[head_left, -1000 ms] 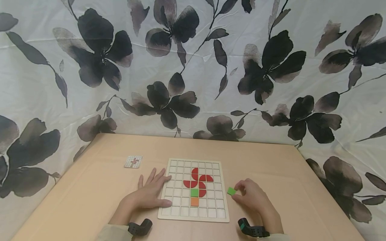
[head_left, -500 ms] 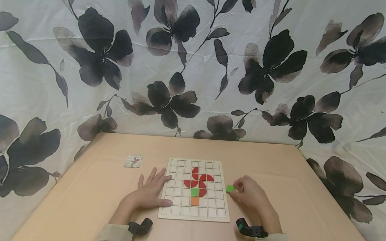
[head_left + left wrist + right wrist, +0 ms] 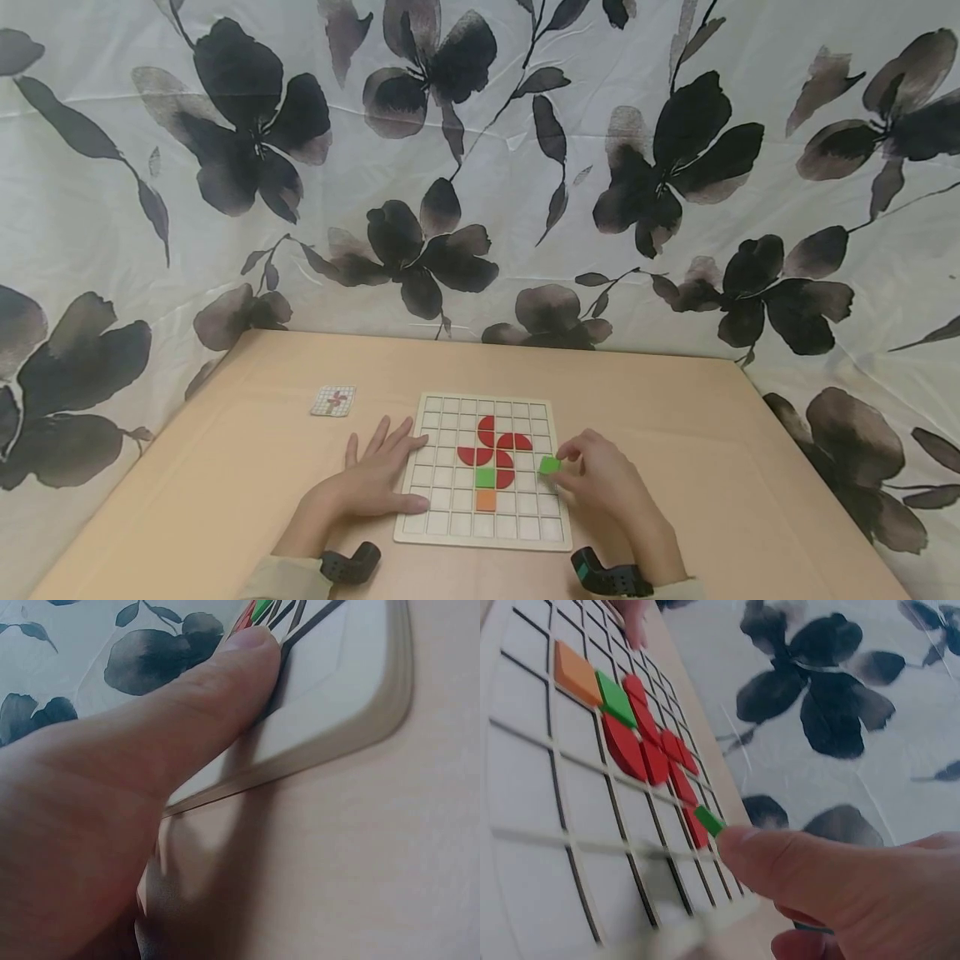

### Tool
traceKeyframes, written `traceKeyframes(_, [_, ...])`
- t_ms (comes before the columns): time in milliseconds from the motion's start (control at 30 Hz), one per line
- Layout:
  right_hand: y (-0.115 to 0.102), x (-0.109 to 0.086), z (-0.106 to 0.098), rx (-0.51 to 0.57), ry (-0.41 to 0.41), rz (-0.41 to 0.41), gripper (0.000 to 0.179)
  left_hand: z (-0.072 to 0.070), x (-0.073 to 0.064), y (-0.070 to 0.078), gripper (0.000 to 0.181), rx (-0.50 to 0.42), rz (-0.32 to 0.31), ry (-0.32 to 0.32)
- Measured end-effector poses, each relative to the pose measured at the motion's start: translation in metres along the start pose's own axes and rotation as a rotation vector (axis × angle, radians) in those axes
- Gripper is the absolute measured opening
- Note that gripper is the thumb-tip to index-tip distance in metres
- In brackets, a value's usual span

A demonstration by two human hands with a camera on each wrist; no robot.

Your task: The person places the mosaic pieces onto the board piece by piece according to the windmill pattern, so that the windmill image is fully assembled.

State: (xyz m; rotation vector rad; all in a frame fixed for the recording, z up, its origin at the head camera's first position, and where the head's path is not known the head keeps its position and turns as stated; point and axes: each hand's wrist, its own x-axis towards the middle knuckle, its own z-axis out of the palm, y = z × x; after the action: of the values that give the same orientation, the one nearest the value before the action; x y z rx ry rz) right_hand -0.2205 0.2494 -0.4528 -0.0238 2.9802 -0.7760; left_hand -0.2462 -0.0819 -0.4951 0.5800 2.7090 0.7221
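A pale grid board (image 3: 442,527) lies on the table. Red quarter-round tiles (image 3: 513,442) form a pinwheel on it, with a green square tile (image 3: 485,477) and, nearer me, an orange square tile (image 3: 486,500) in cells below. My left hand (image 3: 367,483) rests on the board's left edge, fingers spread; in the left wrist view its thumb (image 3: 217,690) lies over the rim. Between thumb and index finger my right hand (image 3: 607,479) pinches another green square tile (image 3: 550,465), held above the board's right edge. The right wrist view shows this green tile (image 3: 709,821) tilted at the fingertips.
A small pattern card (image 3: 333,401) with a printed red pinwheel lies on the table, left of the board. Floral cloth (image 3: 540,150) hangs behind the table's far edge. Black bands (image 3: 350,564) are on both wrists.
My right hand has moved left with the pinched green tile, from beside the board to over its right edge. The left hand has stayed in place.
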Motion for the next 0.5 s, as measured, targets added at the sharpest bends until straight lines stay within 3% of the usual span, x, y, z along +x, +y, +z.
traceKeyframes(300, [-0.038,-0.007,0.021,0.039,-0.144,-0.257,0.021,0.002,0.001,-0.001,0.093,0.003,-0.005,-0.001])
traceKeyframes(500, [-0.046,-0.011,0.03,0.011,-0.22,-0.341,0.018,0.0,0.0,0.0,0.093,0.01,-0.004,-0.003])
